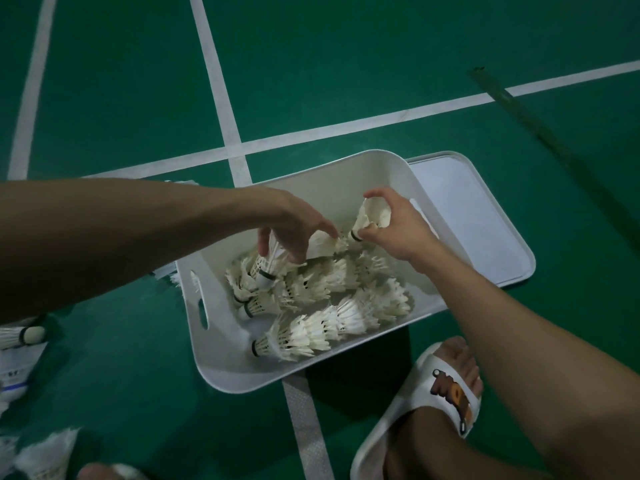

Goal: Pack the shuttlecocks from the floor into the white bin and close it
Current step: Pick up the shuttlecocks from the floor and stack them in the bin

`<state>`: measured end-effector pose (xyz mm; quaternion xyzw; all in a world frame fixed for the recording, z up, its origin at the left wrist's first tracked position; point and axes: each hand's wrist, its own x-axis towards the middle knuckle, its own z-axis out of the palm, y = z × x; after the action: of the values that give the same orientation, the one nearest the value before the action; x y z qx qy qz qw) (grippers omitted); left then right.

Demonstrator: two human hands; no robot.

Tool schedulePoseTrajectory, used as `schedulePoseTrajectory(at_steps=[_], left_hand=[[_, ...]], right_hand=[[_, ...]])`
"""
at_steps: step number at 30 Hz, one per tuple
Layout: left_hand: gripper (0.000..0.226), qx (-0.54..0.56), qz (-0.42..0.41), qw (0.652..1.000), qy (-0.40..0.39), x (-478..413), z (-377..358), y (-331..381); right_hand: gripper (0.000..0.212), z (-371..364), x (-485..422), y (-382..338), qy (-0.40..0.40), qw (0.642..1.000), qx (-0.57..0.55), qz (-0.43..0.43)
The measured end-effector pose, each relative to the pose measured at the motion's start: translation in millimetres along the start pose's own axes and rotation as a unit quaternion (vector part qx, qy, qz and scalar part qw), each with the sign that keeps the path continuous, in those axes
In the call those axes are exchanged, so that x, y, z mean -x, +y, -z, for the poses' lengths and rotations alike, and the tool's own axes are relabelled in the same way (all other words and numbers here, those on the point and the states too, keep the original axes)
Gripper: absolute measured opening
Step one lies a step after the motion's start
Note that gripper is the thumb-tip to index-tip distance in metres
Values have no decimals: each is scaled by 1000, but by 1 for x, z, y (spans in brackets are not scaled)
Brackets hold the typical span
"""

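Left hand [294, 233] and right hand [391, 233] each grip white feather shuttlecocks [372, 216] over half-filled white plastic bin [221, 368]; stray shuttlecocks [24, 336], perhaps several, remain outside; flat white lid [467, 220] off.

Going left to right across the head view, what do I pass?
Loose shuttlecock on the floor → left hand → right hand → lid lying flat beside the white bin.

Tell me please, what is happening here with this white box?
A person is packing shuttlecocks into the white bin. The left hand grips a shuttlecock over it, and the right hand pinches a second shuttlecock. Rows of shuttlecocks already lie inside. Loose shuttlecocks lie on the floor at the left, and the lid lies beside the bin, not yet on.
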<state>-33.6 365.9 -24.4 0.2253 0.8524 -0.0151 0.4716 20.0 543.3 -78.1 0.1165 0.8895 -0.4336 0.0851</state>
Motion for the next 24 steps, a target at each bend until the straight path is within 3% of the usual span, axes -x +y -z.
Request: schedulePoseTrajectory(at_steps=[4,13,17,24], left_hand=[[82,1,6,1000,-7,-2,2,-3],[81,36,-1,999,-9,-1,2,-15],[81,42,-6,999,-5,1,2,-17],[79,56,-17,998,19,4,3,-31]], right_hand=[[59,-4,-4,0,28,999,-39,-13],[74,-23,-14,5,-78,979,-156,-109],[70,-21,-21,3,-104,963,-209,-136],[68,-36,-23,3,-89,982,-117,-121]])
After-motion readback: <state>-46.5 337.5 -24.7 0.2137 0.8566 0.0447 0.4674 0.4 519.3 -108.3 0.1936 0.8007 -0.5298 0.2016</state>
